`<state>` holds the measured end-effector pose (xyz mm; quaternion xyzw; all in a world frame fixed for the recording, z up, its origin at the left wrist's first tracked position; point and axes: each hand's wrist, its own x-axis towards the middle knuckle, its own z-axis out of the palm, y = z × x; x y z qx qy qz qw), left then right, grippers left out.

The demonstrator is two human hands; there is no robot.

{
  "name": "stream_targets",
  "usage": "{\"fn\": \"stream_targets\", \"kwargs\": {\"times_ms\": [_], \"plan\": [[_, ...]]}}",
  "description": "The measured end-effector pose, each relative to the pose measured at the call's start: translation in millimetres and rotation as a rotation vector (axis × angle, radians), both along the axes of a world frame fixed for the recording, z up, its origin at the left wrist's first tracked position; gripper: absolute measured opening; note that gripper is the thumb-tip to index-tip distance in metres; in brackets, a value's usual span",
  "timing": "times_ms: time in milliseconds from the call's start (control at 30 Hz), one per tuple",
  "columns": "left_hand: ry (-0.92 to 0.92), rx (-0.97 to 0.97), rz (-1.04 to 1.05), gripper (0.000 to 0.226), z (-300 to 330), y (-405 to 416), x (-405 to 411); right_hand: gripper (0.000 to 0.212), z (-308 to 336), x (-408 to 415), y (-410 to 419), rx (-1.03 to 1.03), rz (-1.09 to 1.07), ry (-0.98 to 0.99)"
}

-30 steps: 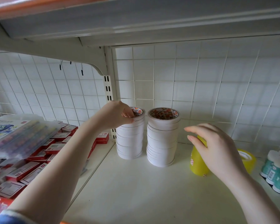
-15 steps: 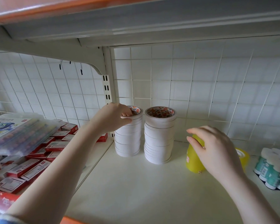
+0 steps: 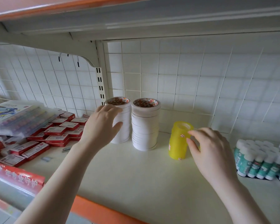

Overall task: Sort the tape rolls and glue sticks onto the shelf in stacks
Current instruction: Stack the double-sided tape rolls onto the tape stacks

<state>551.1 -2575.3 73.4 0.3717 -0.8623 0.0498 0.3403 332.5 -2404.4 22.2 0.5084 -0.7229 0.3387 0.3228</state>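
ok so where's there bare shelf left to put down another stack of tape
The widest bare patch is the front of the shelf, between both arms, ahead of the white tape stacks. A narrower gap lies behind the yellow tape stack, between the white stacks and the glue sticks. The left bay is crowded with red boxes.

Two bare forearms, left hand & right hand, no sleeves/rings visible.

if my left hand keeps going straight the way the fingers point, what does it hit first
Most likely the left stack of white tape: your left hand is open right beside it, fingers pointing at its side. Whether they already touch is unclear.
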Motion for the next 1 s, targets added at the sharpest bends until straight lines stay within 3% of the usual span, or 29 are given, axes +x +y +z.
{"fn": "stream_targets", "kwargs": {"times_ms": [267, 600, 1000], "plan": [[0.067, 0.043, -0.074, 0.036, -38.5, 74.9, -7.7, 0.021, -20.0, 0.0, 69.9, 0.021, -0.141, -0.046], [0.076, 0.181, -0.46, 0.036, -65.1, 184.3, -85.3, 0.022, -40.9, 5.3, 214.6, 0.035, -0.527, -0.087], [0.035, 0.228, -0.71, 0.038, -74.1, 386.0, -242.3, 0.014, -45.9, -113.1, 438.9, -0.048, -0.804, -0.047]]}}
